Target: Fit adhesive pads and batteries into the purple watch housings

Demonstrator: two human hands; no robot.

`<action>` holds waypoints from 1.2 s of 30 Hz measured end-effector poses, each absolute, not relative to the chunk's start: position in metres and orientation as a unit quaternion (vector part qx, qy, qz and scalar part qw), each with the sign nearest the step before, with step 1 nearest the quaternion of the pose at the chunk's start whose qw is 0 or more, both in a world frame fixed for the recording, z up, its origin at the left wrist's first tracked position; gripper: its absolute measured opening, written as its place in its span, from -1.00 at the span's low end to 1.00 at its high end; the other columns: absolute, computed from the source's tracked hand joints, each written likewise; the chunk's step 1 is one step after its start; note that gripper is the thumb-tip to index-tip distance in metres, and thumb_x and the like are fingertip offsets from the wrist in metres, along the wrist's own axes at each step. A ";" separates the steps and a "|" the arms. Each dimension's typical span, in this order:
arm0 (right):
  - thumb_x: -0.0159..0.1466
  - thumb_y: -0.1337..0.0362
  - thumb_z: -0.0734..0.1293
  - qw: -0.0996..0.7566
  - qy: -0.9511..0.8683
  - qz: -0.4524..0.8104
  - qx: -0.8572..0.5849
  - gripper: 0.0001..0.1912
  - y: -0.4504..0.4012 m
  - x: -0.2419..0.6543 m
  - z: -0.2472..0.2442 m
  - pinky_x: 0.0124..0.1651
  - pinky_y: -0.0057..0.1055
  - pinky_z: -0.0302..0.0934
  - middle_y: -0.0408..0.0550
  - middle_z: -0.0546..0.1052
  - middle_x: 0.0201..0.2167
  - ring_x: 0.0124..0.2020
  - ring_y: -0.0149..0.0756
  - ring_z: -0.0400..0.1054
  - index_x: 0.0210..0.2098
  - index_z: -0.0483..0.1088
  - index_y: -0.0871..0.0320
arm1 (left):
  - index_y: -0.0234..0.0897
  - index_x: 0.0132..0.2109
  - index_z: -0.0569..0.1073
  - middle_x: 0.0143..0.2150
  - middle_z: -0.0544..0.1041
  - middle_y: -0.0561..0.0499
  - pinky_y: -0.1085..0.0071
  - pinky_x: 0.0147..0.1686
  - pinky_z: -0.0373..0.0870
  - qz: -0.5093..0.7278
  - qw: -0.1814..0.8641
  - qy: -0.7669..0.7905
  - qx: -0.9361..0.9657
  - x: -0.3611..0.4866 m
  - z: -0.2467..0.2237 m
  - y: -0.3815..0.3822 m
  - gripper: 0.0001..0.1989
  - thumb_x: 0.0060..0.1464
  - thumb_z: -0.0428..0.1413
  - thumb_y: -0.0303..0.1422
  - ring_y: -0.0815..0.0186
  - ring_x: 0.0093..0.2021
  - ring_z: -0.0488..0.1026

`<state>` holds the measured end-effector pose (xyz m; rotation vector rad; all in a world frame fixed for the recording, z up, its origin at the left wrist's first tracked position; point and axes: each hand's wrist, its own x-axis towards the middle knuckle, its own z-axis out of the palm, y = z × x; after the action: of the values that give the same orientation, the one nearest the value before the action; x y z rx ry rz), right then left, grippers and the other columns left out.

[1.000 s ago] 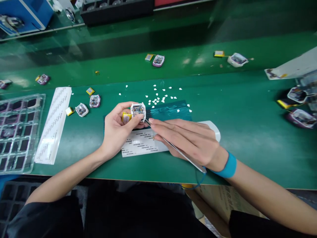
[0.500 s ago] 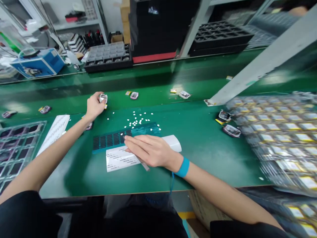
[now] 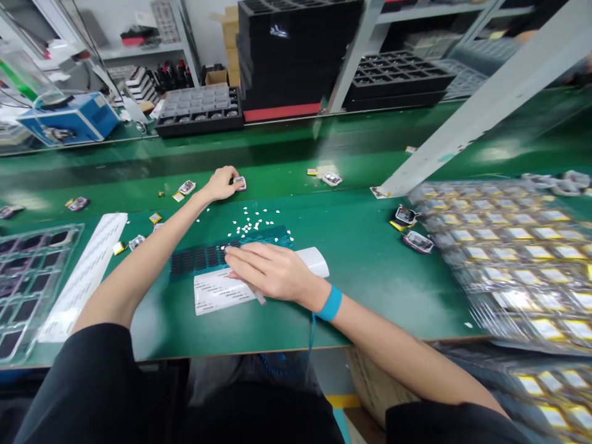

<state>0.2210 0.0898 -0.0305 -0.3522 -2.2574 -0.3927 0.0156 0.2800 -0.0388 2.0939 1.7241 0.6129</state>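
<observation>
My left hand (image 3: 222,184) reaches to the green strip at the back, its fingers closed on a small white-rimmed device (image 3: 240,183). My right hand (image 3: 272,271), with a blue wrist strap (image 3: 332,303), is closed round a thin tool (image 3: 259,297) whose tip is hidden by the fingers. Under and beside that hand lie a teal sheet of black pads (image 3: 194,260) and a white printed sheet (image 3: 217,295) with a curled right end. Several small white pieces (image 3: 250,226) are scattered behind them. Another device (image 3: 187,187) with a yellow-edged part (image 3: 178,197) rests left of my left hand.
A clear tray of dark parts (image 3: 32,283) and a long white sheet (image 3: 87,271) lie left. Stacked clear trays (image 3: 509,246) fill the right, near two devices (image 3: 419,242). A slanted metal post (image 3: 444,129) stands at the back right.
My left hand has moved right to the device near the middle; the device it held before now lies on the green strip. My right hand has barely moved. The view has shifted slightly.
</observation>
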 end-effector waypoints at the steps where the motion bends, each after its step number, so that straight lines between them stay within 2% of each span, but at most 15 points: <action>1: 0.47 0.23 0.29 0.401 -0.892 -0.150 -0.149 -0.76 0.090 0.221 -0.030 -0.09 -0.39 0.46 -0.03 0.68 -0.08 -0.14 -0.32 0.53 -0.09 0.55 0.25 | -0.33 -0.21 0.46 -0.04 0.61 -0.24 0.17 0.05 0.38 0.230 0.179 0.614 0.734 0.013 -0.036 0.271 -0.87 0.11 0.19 -0.37 0.10 -0.06 0.50; 3: 0.47 0.23 0.29 0.411 -0.886 -0.131 -0.169 -0.77 0.090 0.222 -0.028 -0.08 -0.37 0.47 -0.03 0.69 -0.09 -0.12 -0.29 0.53 -0.12 0.54 0.24 | -0.29 -0.23 0.40 -0.13 0.62 -0.19 0.24 -0.05 0.42 0.260 0.166 0.621 0.720 0.009 -0.031 0.244 -0.88 0.15 0.17 -0.35 0.16 -0.17 0.53; 5: 0.45 0.28 0.30 0.428 -0.878 -0.102 -0.188 -0.81 0.091 0.222 -0.027 -0.07 -0.34 0.48 -0.03 0.69 -0.13 -0.13 -0.26 0.53 -0.13 0.53 0.25 | -0.23 -0.22 0.34 -0.20 0.63 -0.09 0.31 -0.09 0.44 0.310 0.167 0.610 0.710 0.007 -0.027 0.204 -0.84 0.24 0.11 -0.25 0.21 -0.19 0.56; 7: 0.44 0.36 0.26 0.437 -0.873 -0.063 -0.206 -0.82 0.091 0.223 -0.027 -0.07 -0.31 0.47 0.00 0.69 -0.21 -0.15 -0.24 0.52 -0.16 0.52 0.26 | -0.21 -0.21 0.32 -0.30 0.63 -0.03 0.36 -0.20 0.48 0.431 0.281 0.548 0.659 0.007 -0.024 0.158 -0.76 0.24 0.13 -0.15 0.26 -0.30 0.60; 9: 0.45 0.43 0.20 0.435 -0.872 -0.026 -0.222 -0.77 0.091 0.223 -0.027 -0.15 -0.32 0.46 0.01 0.66 -0.29 -0.23 -0.26 0.51 -0.14 0.50 0.26 | -0.22 -0.09 0.34 -0.33 0.66 -0.01 0.36 -0.34 0.52 0.491 0.414 0.513 0.570 0.008 -0.021 0.117 -0.65 0.19 0.18 -0.06 0.26 -0.44 0.62; 13: 0.43 0.49 0.15 0.421 -0.865 0.037 -0.270 -0.69 0.088 0.224 -0.030 -0.26 -0.41 0.43 0.00 0.65 -0.28 -0.35 -0.35 0.51 0.02 0.46 0.26 | -0.28 -0.02 0.44 -0.35 0.68 -0.04 0.40 -0.37 0.56 0.513 0.491 0.501 0.495 0.012 -0.016 0.073 -0.57 0.11 0.29 -0.09 0.22 -0.43 0.68; 16: 0.41 0.40 0.24 0.415 -0.859 0.084 -0.289 -0.72 0.089 0.223 -0.034 -0.34 -0.50 0.40 -0.09 0.62 -0.35 -0.44 -0.41 0.49 0.07 0.44 0.21 | -0.29 -0.07 0.45 -0.33 0.68 -0.04 0.41 -0.39 0.59 0.525 0.517 0.481 0.476 0.014 -0.015 0.065 -0.56 0.04 0.36 -0.12 0.20 -0.44 0.69; 19: 0.41 0.33 0.27 0.411 -0.864 0.100 -0.275 -0.76 0.093 0.219 -0.038 -0.42 -0.53 0.36 -0.13 0.58 -0.41 -0.47 -0.42 0.47 0.05 0.44 0.21 | -0.28 -0.11 0.41 -0.34 0.67 -0.05 0.40 -0.40 0.62 0.522 0.543 0.456 0.475 0.017 -0.018 0.061 -0.57 0.05 0.35 -0.11 0.17 -0.41 0.70; 24: 0.40 0.36 0.27 0.424 -0.863 0.086 -0.261 -0.83 0.098 0.213 -0.046 -0.43 -0.56 0.36 -0.08 0.61 -0.34 -0.44 -0.42 0.50 -0.03 0.44 0.19 | -0.24 -0.16 0.34 -0.31 0.67 -0.05 0.38 -0.45 0.62 0.522 0.560 0.442 0.467 0.025 -0.032 0.053 -0.60 0.08 0.33 -0.13 0.20 -0.46 0.68; 28: 0.34 0.41 0.29 0.406 -0.870 0.077 -0.269 -0.76 0.095 0.213 -0.051 -0.38 -0.51 0.41 -0.05 0.63 -0.30 -0.42 -0.39 0.51 -0.02 0.45 0.15 | -0.23 -0.16 0.34 -0.33 0.67 -0.02 0.36 -0.42 0.64 0.527 0.560 0.443 0.461 0.027 -0.038 0.051 -0.67 0.09 0.30 -0.20 0.19 -0.44 0.69; 33: 0.36 0.41 0.28 0.383 -0.881 0.061 -0.272 -0.76 0.094 0.210 -0.052 -0.40 -0.54 0.40 -0.03 0.63 -0.28 -0.37 -0.38 0.53 -0.01 0.47 0.15 | -0.22 -0.17 0.38 -0.38 0.65 0.03 0.49 -0.52 0.54 0.530 0.509 0.471 0.488 0.025 -0.036 0.048 -0.78 0.09 0.25 -0.31 0.22 -0.45 0.68; 36: 0.33 0.49 0.23 0.354 -0.897 0.039 -0.261 -0.69 0.093 0.210 -0.048 -0.38 -0.55 0.39 0.01 0.64 -0.24 -0.28 -0.35 0.56 -0.02 0.49 0.18 | -0.22 -0.19 0.40 -0.35 0.65 0.02 0.49 -0.50 0.54 0.521 0.475 0.488 0.515 0.024 -0.035 0.047 -0.83 0.09 0.22 -0.35 0.23 -0.42 0.68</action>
<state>0.2105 0.0927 -0.0482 -0.6743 -2.3191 0.1002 0.0245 0.0467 -0.0352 1.2594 1.1922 1.2735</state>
